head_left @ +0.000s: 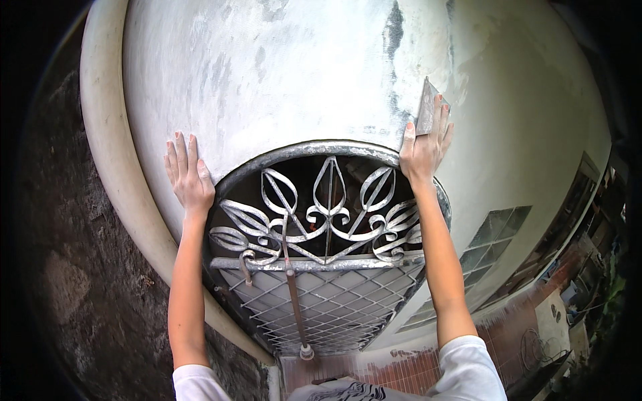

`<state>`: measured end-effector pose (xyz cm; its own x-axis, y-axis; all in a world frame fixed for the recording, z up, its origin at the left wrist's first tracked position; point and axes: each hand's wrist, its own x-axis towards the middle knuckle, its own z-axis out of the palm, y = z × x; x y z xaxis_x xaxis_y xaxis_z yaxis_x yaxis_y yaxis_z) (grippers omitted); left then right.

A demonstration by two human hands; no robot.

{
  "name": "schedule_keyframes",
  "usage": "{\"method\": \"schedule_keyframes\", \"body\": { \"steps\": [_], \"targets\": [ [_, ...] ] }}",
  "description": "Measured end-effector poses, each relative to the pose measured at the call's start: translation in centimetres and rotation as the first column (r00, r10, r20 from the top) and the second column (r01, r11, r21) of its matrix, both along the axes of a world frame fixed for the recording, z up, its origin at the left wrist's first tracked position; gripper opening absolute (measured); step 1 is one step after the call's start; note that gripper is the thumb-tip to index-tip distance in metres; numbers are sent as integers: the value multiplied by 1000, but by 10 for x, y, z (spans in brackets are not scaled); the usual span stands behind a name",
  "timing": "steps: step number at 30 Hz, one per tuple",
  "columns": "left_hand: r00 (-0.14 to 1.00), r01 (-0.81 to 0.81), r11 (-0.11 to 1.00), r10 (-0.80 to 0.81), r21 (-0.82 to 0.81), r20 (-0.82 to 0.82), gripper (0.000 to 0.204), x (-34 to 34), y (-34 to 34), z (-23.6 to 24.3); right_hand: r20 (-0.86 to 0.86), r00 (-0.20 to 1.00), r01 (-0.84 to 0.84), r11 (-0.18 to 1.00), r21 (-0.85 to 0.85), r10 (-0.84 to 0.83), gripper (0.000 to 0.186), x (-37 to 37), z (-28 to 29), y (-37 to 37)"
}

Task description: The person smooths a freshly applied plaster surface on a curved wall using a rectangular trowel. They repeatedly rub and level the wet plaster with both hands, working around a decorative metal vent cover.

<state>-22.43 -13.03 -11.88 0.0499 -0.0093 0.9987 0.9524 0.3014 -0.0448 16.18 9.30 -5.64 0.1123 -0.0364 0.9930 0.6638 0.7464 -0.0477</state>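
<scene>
My left hand (190, 175) lies flat on the white wall (287, 80), left of the arched opening, its fingers stretched upward and dusted white. Higher on the right, my right hand (426, 146) presses a folded grey piece of sandpaper (426, 112) to the same wall. Part of the sheet lies under the fingers, and a pointed corner sticks up above them. The wall has grey smudges and a dark vertical streak (393, 33) near the sandpaper. Both arms are raised, one on either side of the opening.
Between my arms is an arched metal grille (331, 220) with leaf-shaped scrolls above a diamond lattice (321, 301). A thin pipe (294, 301) hangs in front of it. A rounded pale column (110, 120) edges the left. Below right are a window (495, 227) and red tiled floor (408, 367).
</scene>
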Motion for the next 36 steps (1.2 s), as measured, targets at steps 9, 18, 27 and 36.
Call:
{"method": "schedule_keyframes", "body": {
  "steps": [9, 18, 27, 36],
  "targets": [
    [999, -52, 999, 52, -12, 7, 53, -13, -6, -34, 376, 926, -67, 995, 73, 35, 56, 7, -2, -2],
    [958, 18, 992, -53, 122, 284, 63, 33, 22, -34, -100, 995, -30, 987, -159, 14, 62, -12, 17, -3],
    [1000, 14, 993, -12, -115, 18, 72, 94, 55, 33, 292, 956, 60, 993, -105, -27, 62, -15, 15, -22],
    [931, -74, 928, -67, -365, -359, 55, 97, 44, 102, 62, 994, 98, 985, -144, -90, 63, -29, 73, -12]
  ]
}}
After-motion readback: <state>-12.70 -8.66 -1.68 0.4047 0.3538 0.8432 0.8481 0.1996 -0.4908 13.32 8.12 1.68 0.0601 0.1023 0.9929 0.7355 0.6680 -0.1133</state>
